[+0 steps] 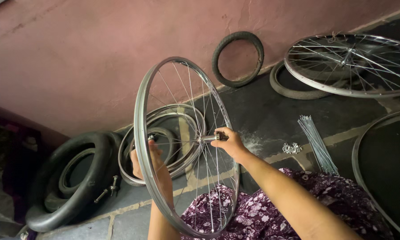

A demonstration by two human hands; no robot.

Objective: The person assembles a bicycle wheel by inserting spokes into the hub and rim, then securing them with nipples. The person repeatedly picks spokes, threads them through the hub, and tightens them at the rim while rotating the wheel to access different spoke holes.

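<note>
Gripping the hub axle point(207, 138), the right hand point(229, 143) clenched its 3 o'clock end; the left hand point(147, 161) at 9 o'clock, probably clenched too, steadied the upright wheel point(142, 146) over the lap.

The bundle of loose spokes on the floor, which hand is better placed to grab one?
Right, probably. The spoke bundle lies on the right hand's side, with nothing between. The left hand is behind the upright wheel, at its hub.
</note>
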